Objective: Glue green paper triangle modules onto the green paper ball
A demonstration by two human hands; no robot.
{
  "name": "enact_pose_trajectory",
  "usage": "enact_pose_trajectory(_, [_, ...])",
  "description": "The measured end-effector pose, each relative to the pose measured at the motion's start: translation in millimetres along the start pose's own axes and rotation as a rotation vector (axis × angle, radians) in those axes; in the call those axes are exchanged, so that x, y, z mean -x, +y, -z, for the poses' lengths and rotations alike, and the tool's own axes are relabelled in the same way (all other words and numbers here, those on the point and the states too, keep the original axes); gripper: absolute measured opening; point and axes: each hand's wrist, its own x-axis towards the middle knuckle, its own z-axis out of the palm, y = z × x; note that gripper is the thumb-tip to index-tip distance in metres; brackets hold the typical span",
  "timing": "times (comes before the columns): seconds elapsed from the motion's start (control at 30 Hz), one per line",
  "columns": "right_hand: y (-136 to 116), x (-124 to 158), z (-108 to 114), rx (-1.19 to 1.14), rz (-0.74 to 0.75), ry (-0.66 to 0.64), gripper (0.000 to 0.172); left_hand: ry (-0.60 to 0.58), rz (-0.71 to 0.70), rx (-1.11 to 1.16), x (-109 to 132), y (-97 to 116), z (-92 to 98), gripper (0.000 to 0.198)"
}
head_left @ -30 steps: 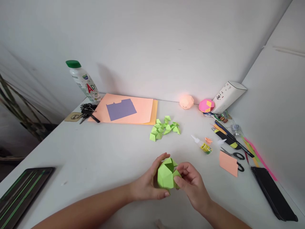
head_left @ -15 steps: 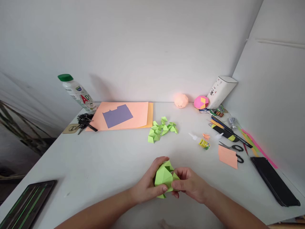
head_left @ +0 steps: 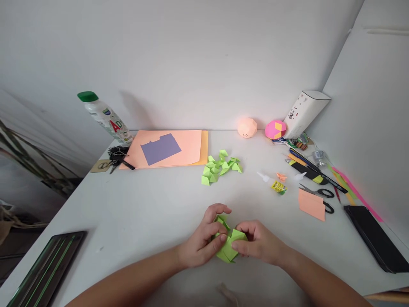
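A light green folded-paper shape (head_left: 227, 251), faceted and partly open, is held between both hands just above the near part of the table. My left hand (head_left: 204, 238) pinches its left side with thumb and fingers, the index finger curled above it. On the right edge, a flap is gripped between the thumb and fingers of my right hand (head_left: 260, 244). Part of the shape is hidden behind the fingers. Farther back lies a loose heap of small folded green paper pieces (head_left: 212, 168).
At right lie a glue tube (head_left: 279, 187), scissors (head_left: 325, 193), an orange paper piece (head_left: 311, 204), pens (head_left: 316, 170) and a black phone-like slab (head_left: 377, 238). Two paper balls, peach (head_left: 247, 127) and pink (head_left: 271, 129), stand by the wall. Coloured sheets (head_left: 191, 149) and a bottle (head_left: 111, 121) are at left.
My left fingers have shifted from around the green paper shape onto its top, pinching nearer the middle. The shape has turned in my hands. The camera view has tilted slightly down.
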Motion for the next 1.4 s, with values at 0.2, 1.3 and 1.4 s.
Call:
enact_pose_trajectory(0.2, [-0.9,0.7,-0.6,0.020,0.005,-0.005,0.032,-0.009,0.037,0.005,-1.1,3.0,-0.9,0.026])
enact_pose_trajectory(1.3, [-6.5,2.4,-3.8,0.076,0.077,0.039,0.035,0.008,0.124,0.099,0.2,3.0,-1.6,0.025])
enact_pose_trajectory(1.4, [-5.1,1.8,-4.8,0.061,0.075,0.053,0.035,0.007,0.107,0.110,0.0,2.6,-1.9,0.023])
